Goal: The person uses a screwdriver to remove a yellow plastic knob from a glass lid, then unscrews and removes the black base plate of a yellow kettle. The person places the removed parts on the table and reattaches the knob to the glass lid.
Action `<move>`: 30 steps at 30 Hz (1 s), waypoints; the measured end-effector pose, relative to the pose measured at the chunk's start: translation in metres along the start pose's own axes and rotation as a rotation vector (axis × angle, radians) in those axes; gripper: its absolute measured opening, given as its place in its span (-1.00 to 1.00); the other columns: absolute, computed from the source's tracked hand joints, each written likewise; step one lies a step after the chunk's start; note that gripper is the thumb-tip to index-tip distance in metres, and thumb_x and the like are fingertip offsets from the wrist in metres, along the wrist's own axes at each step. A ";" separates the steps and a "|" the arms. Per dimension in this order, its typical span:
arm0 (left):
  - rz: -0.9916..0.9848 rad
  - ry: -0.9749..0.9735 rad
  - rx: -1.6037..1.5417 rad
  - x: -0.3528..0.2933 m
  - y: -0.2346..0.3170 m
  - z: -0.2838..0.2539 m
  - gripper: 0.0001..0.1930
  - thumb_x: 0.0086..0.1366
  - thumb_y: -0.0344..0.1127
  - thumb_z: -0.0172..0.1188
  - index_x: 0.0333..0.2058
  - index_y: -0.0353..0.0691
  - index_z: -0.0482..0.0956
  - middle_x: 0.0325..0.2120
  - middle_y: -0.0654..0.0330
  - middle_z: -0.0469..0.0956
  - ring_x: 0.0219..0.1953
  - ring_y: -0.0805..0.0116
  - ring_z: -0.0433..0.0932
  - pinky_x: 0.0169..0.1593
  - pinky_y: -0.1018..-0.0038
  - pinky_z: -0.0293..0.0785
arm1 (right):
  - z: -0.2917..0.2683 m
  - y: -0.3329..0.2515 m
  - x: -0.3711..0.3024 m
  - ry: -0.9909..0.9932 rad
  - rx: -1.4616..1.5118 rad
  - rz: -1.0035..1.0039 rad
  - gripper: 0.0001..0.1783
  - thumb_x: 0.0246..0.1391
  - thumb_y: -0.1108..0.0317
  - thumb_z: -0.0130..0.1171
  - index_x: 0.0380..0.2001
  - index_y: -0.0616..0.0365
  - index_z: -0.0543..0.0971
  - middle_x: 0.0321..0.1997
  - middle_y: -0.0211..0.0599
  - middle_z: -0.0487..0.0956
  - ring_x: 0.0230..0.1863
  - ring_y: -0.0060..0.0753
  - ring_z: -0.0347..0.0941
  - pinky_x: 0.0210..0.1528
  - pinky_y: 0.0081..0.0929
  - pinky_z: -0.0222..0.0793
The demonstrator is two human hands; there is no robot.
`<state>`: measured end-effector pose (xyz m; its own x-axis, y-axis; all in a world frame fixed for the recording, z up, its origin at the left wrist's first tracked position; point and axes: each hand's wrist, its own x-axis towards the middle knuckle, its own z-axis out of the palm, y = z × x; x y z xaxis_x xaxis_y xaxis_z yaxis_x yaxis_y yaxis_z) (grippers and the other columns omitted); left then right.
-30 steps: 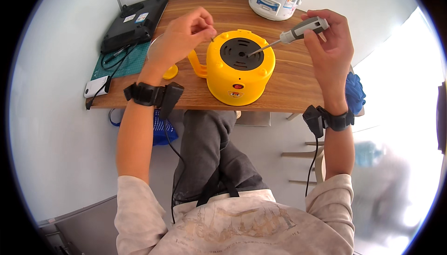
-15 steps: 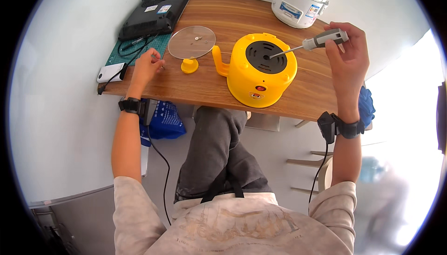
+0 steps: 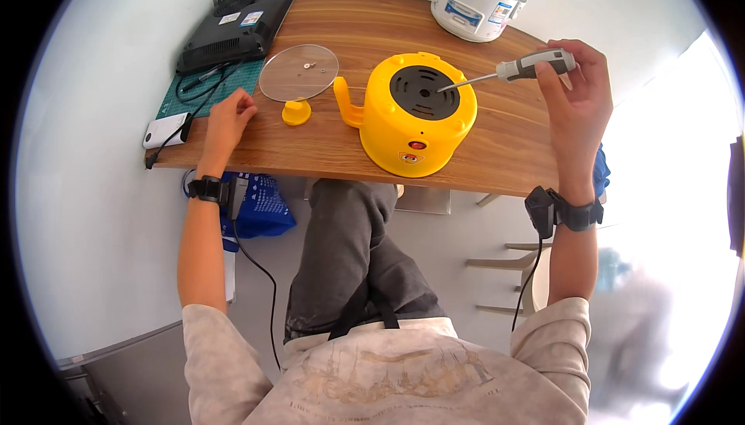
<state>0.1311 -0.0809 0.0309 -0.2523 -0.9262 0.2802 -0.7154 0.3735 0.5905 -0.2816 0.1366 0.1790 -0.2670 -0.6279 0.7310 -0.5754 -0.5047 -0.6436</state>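
My right hand (image 3: 580, 103) grips a grey-handled screwdriver (image 3: 534, 65) by its handle. Its shaft slants down to the left, and the tip is over or on the black slotted disc (image 3: 411, 105), just right of the disc's central hole. That disc is set in the upward-facing base of a yellow pot-like appliance (image 3: 415, 150), which has a side handle and a red switch. Near the table's left front edge, my left hand (image 3: 227, 124) has its fingers curled together; anything in them is hidden. A yellow knob (image 3: 296, 113) lies to its right.
Behind the knob lies a clear round lid (image 3: 291, 84) with several small metal parts on it. A black appliance (image 3: 237, 33) stands at the back left by a green cutting mat (image 3: 172, 104) and a white power bank (image 3: 166, 130). The white rice cooker (image 3: 473, 6) stands at the back.
The view has shifted, so the tabletop things appear further left. The screwdriver tip has moved right, away from the disc's central hole. My left fingers are curled in more.
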 end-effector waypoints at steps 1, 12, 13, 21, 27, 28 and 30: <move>0.024 0.006 0.018 -0.001 -0.001 0.000 -0.87 0.25 -0.46 0.27 -0.28 -0.30 0.48 -0.40 0.09 0.63 -0.33 0.24 0.65 -0.22 0.42 0.55 | -0.002 -0.002 0.000 0.008 -0.034 0.006 -0.65 0.14 0.59 0.21 0.00 0.27 0.42 -0.02 -0.22 0.52 0.05 -0.41 0.50 0.18 -0.37 0.51; 0.092 0.000 -0.044 -0.003 -0.014 0.003 -0.89 0.33 -0.39 0.20 -0.24 -0.29 0.51 -0.36 0.09 0.62 -0.26 0.26 0.63 -0.12 0.42 0.52 | -0.021 0.000 0.002 0.000 -0.065 0.053 -0.67 0.15 0.56 0.21 -0.01 0.27 0.45 -0.03 -0.26 0.51 0.01 -0.47 0.49 0.16 -0.43 0.51; 0.092 0.005 -0.061 -0.003 -0.017 0.003 -0.89 0.33 -0.38 0.19 -0.25 -0.29 0.52 -0.36 0.07 0.63 -0.26 0.24 0.63 -0.12 0.42 0.52 | -0.021 -0.001 0.003 -0.004 -0.075 0.053 -0.67 0.16 0.56 0.21 -0.01 0.27 0.46 -0.05 -0.28 0.52 0.01 -0.48 0.49 0.15 -0.44 0.51; 0.040 0.027 -0.082 -0.007 -0.013 0.008 -0.89 0.33 -0.38 0.17 -0.23 -0.28 0.52 -0.33 0.08 0.62 -0.24 0.24 0.63 -0.10 0.40 0.51 | -0.021 0.005 0.001 -0.076 -0.102 0.091 -0.71 0.16 0.53 0.22 -0.03 0.26 0.51 -0.14 -0.32 0.58 -0.03 -0.56 0.51 0.12 -0.50 0.51; 0.179 0.199 0.183 -0.012 0.008 0.009 -0.89 0.32 -0.43 0.13 -0.18 -0.23 0.51 -0.26 0.08 0.56 -0.22 0.16 0.60 -0.12 0.33 0.52 | -0.027 0.001 0.004 -0.135 -0.204 0.073 -0.69 0.16 0.47 0.24 -0.01 0.18 0.55 -0.14 -0.35 0.63 -0.07 -0.56 0.56 0.15 -0.46 0.52; 0.213 0.223 0.261 -0.014 0.025 0.008 -0.88 0.32 -0.43 0.13 -0.17 -0.22 0.51 -0.24 0.08 0.55 -0.21 0.14 0.59 -0.12 0.31 0.52 | -0.027 -0.001 0.004 -0.139 -0.209 0.062 -0.68 0.16 0.46 0.25 0.00 0.17 0.56 -0.14 -0.34 0.63 -0.07 -0.54 0.58 0.14 -0.44 0.53; 0.282 0.162 0.120 -0.020 0.072 0.003 -0.88 0.33 -0.42 0.13 -0.17 -0.23 0.51 -0.24 0.07 0.54 -0.20 0.10 0.57 -0.12 0.30 0.51 | -0.020 -0.006 0.006 -0.157 -0.200 0.037 -0.67 0.16 0.43 0.26 0.01 0.15 0.57 -0.12 -0.32 0.63 -0.05 -0.48 0.60 0.13 -0.42 0.54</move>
<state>0.0827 -0.0351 0.0659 -0.3515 -0.7635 0.5417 -0.7063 0.5961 0.3818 -0.2952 0.1478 0.1912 -0.1768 -0.7358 0.6537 -0.7131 -0.3620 -0.6003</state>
